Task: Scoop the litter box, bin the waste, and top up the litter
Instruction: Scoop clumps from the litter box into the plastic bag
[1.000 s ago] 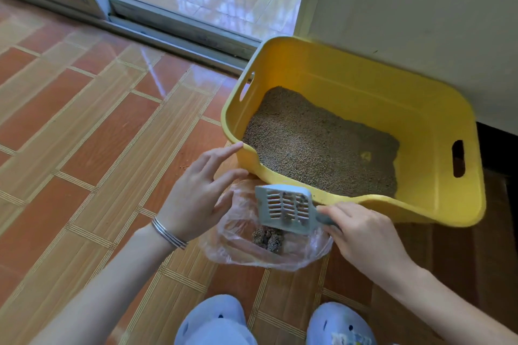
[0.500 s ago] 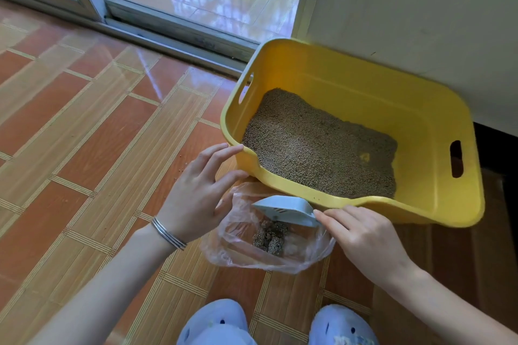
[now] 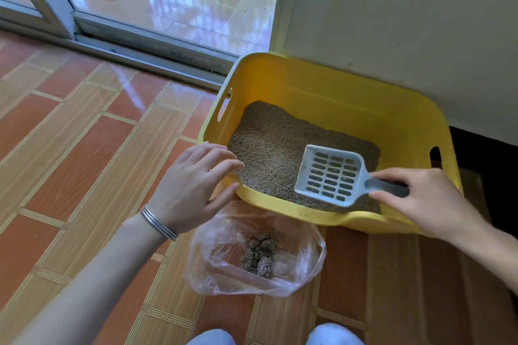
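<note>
Right hand [image 3: 426, 199] gripping scoop [image 3: 330, 178], held over litter [image 3: 269, 145]

litter box [image 3: 330, 98]: yellow tub, slot handles, centre-right by wall | litter [image 3: 269, 154]: tan granules, layer over its floor | scoop [image 3: 330, 176]: grey, slotted, empty, above litter at near right | bag [image 3: 224, 269]: clear, open, lower centre floor | clumps [image 3: 259, 255]: dark, inside bag

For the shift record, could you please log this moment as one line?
right hand grips scoop over litter | left hand open at box rim | clumps in bag
</note>
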`<state>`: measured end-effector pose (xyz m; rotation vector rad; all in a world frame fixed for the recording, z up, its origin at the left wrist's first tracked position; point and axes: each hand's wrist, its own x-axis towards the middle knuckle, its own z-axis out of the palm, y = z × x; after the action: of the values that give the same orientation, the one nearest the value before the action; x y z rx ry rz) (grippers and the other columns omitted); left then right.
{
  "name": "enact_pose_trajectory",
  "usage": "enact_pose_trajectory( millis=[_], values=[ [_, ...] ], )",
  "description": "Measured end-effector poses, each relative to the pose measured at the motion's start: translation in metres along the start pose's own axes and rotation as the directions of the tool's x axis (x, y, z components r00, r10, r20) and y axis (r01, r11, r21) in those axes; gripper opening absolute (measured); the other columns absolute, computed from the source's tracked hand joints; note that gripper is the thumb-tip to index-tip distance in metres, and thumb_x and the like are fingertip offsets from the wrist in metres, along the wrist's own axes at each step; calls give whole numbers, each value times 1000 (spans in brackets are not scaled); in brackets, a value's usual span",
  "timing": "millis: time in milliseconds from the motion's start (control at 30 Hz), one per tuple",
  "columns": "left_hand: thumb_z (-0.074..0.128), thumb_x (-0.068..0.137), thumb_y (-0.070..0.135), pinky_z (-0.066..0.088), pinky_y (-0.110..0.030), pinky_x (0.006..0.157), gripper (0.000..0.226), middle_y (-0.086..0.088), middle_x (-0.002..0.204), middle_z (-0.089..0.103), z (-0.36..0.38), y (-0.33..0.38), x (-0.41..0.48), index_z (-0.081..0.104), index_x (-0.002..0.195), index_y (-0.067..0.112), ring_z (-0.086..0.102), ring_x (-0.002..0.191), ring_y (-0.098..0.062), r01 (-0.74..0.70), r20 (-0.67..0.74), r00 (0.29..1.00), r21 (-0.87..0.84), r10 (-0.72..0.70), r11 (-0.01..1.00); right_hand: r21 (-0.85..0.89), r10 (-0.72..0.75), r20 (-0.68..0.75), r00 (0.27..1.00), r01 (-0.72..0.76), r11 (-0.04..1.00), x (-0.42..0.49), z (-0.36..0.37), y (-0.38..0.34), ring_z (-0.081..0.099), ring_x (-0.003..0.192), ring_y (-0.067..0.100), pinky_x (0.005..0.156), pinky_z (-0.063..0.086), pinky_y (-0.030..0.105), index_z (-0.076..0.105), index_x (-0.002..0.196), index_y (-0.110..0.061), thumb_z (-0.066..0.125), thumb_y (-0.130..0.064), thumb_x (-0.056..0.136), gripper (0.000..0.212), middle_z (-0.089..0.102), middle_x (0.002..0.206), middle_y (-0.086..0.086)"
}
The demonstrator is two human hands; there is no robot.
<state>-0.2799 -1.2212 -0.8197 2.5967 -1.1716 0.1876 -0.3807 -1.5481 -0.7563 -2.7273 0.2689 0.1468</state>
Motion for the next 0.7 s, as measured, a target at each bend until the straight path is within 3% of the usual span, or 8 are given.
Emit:
enact_pose_trajectory(
  millis=[133,233,300,400,567,700],
  values=[
    [30,96,46,37,-38,97,46,-1,107,65,5,-10,24,66,105,19,55,111,-24,3,49,999,14,-3,1000,-140,189,184,964,-165,976,47,8,28,60,83,12,74,51,32,67,109,-19,68,-26,83,27,68,100,-2],
    [28,97,45,36,-37,97,48,1,102,66,9,-16,33,68,100,20,57,108,-23,-19,54,998,54,16,998,-352,263,294,919,-151,924,71,18,44,61,83,13,69,51,28,64,113,-19,69,-30,82,34,67,102,0],
    [29,97,43,36,-38,97,45,3,97,67,12,-16,33,69,95,21,59,106,-23,-26,37,999,66,24,997,-401,282,332,900,-136,906,81,25,54,61,86,14,70,51,28,64,115,-16,72,-32,79,40,66,104,1],
    [34,95,39,37,-40,96,40,5,93,68,15,-15,34,70,89,22,60,103,-22,-20,-2,1000,57,20,998,-311,247,375,894,-129,941,90,39,63,62,85,13,76,53,31,66,112,-14,75,-31,76,41,67,103,2],
    [41,91,36,37,-41,94,35,7,88,68,19,-14,36,71,84,21,61,98,-21,-13,-52,999,47,16,999,-50,62,375,925,-47,998,103,68,48,65,74,12,66,51,28,70,103,-15,76,-27,74,31,71,88,-3],
    [41,90,36,37,-44,95,33,9,88,68,20,-13,35,71,83,23,61,99,-20,0,-37,999,39,1,999,101,-7,366,931,-33,994,115,89,27,66,73,17,65,50,35,71,98,-19,75,-28,75,26,70,82,-5]
  ],
)
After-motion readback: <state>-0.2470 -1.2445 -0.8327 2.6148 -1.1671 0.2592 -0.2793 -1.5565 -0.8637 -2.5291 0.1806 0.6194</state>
